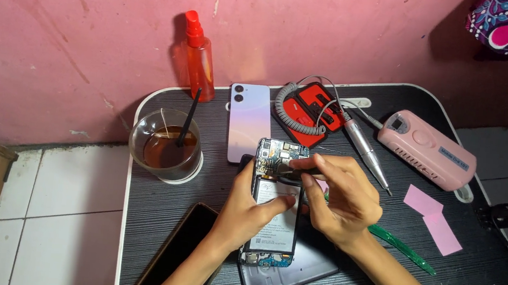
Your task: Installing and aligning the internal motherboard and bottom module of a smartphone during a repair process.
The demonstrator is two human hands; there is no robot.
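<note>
**Opened phone: light, stiff, fragile inside**

Lying mid-bench (151, 226), opened phone (274, 204) steadied at its left edge by left hand (245, 214); right hand (339, 198) pinching a dark tool (288, 172) over exposed circuitry. Best gripped by frame edges, judging by bare board and battery.

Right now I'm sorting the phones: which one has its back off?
The phone under both hands, battery and circuit board exposed. The lilac phone by the wall is closed.

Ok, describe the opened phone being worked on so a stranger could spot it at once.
On the dark striped table, look at the front middle, where the left hand and the right hand meet. The opened phone lies there, back off, white battery and circuit board showing, unlike the closed lilac phone behind it.
</note>
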